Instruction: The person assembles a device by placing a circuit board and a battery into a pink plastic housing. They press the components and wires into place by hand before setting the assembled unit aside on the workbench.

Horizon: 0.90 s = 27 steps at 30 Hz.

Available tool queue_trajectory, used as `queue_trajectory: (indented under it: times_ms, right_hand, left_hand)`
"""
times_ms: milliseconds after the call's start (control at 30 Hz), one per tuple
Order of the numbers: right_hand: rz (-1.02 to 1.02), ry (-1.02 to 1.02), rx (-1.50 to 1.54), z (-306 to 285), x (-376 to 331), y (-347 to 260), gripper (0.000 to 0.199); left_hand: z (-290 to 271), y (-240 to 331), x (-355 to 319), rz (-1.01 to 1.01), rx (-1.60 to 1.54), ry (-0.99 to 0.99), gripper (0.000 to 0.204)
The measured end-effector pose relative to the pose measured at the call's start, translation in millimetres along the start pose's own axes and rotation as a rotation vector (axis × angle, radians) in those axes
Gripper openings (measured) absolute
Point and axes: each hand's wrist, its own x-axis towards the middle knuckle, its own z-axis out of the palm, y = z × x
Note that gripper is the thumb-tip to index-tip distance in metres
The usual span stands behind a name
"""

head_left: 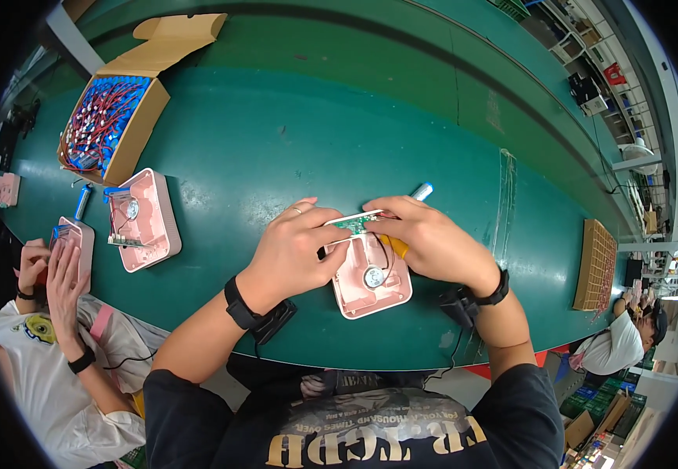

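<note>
A pink plastic housing (pixel 372 303) lies open in front of me, with a small round speaker (pixel 374 277) inside it. Over its far end is a green circuit board (pixel 350 225) with a pale edge strip. My left hand (pixel 298 246) grips the board's left side, fingers closed. My right hand (pixel 425 234) pinches the board's right side; a yellow piece (pixel 394 245), its kind unclear, shows under that hand. Thin wires run from the board area down to the speaker. Just beyond my right hand lies a blue cylindrical battery (pixel 422 191).
A cardboard box (pixel 137 141) of blue batteries with red leads stands far left. Near it sits another pink housing (pixel 162 227) with a board and speaker. At left a co-worker's hands (pixel 61 277) work on a similar housing. A brown divided carton (pixel 595 266) stands at right.
</note>
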Motion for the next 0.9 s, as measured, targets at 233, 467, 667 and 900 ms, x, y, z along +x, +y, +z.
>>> queue_trajectory:
  times_ms: [233,467,667,900]
  right_hand:
    - [-0.093,0.024,-0.270,-22.1,-4.3,42.0,0.040]
    - [0.453,-0.101,0.032,-40.1,10.3,13.5,0.037]
    - [0.464,0.048,0.650,-22.8,4.0,17.9,0.032]
    - [0.259,-0.046,0.344,-21.0,6.1,2.5,0.033]
  left_hand:
    - [-1.2,-4.6,8.3,0.028,0.033,0.069,0.008]
    - [-4.5,-5.1,4.3,-0.061,0.072,0.124,0.006]
    - [-5.5,-6.7,3.5,-0.051,0.055,0.135,0.006]
    - [-9.3,-6.5,3.8,-0.051,0.066,0.130,0.006]
